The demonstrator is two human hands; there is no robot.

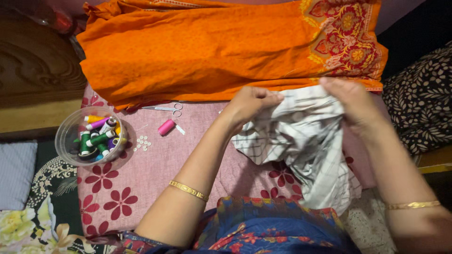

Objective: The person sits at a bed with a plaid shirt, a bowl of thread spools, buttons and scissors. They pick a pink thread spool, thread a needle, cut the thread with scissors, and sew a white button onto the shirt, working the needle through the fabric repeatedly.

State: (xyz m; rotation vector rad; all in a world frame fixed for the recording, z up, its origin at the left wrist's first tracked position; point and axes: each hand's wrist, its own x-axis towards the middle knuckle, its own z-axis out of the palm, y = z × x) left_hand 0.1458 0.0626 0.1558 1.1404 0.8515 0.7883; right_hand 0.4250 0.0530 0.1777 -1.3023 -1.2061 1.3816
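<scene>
Beside the orange cloth (212,47), a crumpled checked white fabric (306,141) is pinched by the left hand (249,106) and right hand (353,106); scissors (165,108) and a pink spool (165,127) lie left.

Left hand (249,104) and right hand (351,101) both grip a white checked cloth (306,141). Orange fabric (212,47) lies beyond; pink thread spool (165,127) and scissors (167,108) lie nearby

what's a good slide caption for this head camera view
Left hand and right hand grip a white checked cloth beside orange fabric, scissors and a tub of thread spools.
</scene>
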